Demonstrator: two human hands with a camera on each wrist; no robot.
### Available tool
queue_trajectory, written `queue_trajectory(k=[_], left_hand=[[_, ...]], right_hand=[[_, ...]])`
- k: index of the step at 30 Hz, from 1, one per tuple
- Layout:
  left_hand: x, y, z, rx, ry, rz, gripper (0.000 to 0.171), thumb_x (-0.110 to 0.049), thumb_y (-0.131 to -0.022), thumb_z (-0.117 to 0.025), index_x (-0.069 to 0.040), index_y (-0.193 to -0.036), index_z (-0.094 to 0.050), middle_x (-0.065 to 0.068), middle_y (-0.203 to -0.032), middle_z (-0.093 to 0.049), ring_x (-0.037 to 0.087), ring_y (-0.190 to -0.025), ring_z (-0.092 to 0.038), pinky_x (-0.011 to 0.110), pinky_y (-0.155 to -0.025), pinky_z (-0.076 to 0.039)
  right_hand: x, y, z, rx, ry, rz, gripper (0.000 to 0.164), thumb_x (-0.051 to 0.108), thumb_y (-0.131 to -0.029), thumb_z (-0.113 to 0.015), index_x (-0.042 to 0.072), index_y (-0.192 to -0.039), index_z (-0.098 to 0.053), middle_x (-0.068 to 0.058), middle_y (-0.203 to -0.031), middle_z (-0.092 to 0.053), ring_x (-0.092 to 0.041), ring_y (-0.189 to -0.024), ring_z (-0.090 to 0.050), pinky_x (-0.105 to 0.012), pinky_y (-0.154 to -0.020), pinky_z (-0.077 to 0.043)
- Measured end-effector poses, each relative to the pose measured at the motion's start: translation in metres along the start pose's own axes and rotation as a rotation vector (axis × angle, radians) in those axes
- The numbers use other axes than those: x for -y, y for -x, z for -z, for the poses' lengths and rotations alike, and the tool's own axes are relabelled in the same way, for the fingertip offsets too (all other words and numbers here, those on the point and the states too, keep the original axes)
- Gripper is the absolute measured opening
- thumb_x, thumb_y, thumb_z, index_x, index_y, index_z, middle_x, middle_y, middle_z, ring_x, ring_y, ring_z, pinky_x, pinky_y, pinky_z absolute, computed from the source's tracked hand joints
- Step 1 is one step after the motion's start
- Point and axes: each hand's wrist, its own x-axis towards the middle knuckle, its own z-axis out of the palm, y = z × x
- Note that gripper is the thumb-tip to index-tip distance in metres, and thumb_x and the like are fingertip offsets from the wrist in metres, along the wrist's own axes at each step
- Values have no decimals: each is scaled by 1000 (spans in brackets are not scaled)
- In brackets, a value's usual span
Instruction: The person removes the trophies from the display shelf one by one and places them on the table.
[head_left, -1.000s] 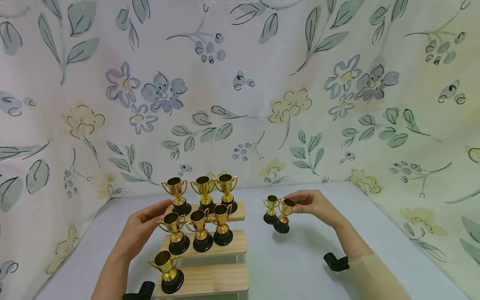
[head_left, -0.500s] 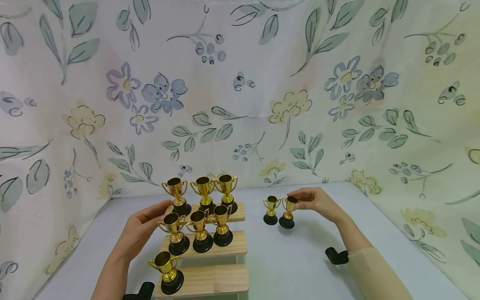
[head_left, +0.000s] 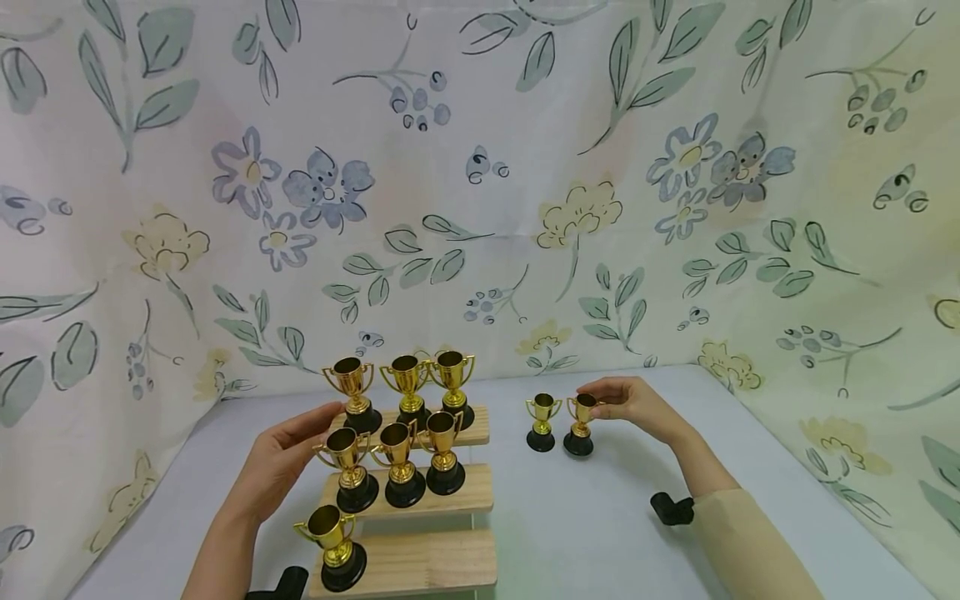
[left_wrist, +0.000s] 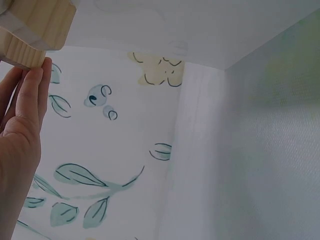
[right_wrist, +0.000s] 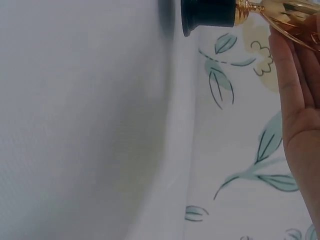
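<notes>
In the head view my right hand [head_left: 633,408] pinches the upper part of a small gold trophy cup [head_left: 581,427] with a black base, held nearly upright. The right wrist view shows that black base [right_wrist: 207,12] close to the tabletop; I cannot tell whether it touches. A second trophy cup [head_left: 541,421] stands just left of it. My left hand [head_left: 281,454] reaches past the left side of a tiered wooden stand [head_left: 427,560]. Its extended fingertips touch the end of a plank [left_wrist: 31,56] in the left wrist view, with no trophy held; the thumb is hidden there.
Trophy cups stand on the tiers: three on the top plank [head_left: 482,423], three on the middle plank [head_left: 478,487], one at the left of the bottom plank. White tabletop [head_left: 570,533] lies right of the stand. A floral cloth [head_left: 510,275] hangs behind.
My right hand has shifted slightly right with its trophy, which stood tilted against the second one in view and is now more upright with a gap between them. The left hand stays put.
</notes>
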Motion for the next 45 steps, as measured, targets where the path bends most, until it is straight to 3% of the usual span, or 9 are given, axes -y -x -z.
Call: queue_trajectory(k=[7,26,38,45], left_hand=[[-1,1,-1,0,4,4,46,6,-101,-41,5,-147,-41,-24,-133,-60,-11,-124,-55,4,-100,-45],[-1,1,0,3,4,1,45,1,-102,-45,4,-147,-42,-24,-133,-61,-11,-125,-54,4,-100,-45],[-1,0,-1,0,-9,-1,46,8,-101,-41,7,-146,-41,-24,-133,-60,-11,-124,-54,3,-100,-44],[-1,0,-1,-9,-22,5,47,-1,-101,-49,7,-147,-40,-24,-132,-60,-11,-125,-53,3,-101,-44]], right_hand=[[-7,-3,-1,8,-14,-35,45,19,-90,-72,3,-131,-62,-23,-133,-62,-3,-103,-69,-23,-88,-59],[-16,-4,-2,1,-27,-51,52,18,-90,-72,-4,-135,-57,-28,-137,-58,-1,-103,-69,-20,-88,-58],[-17,-2,-1,-1,-24,-55,54,18,-90,-72,-5,-136,-55,-28,-138,-57,3,-104,-67,-20,-88,-58],[-17,0,1,-17,-34,-42,56,15,-89,-73,-8,-136,-54,-25,-136,-59,2,-105,-67,-21,-87,-59]])
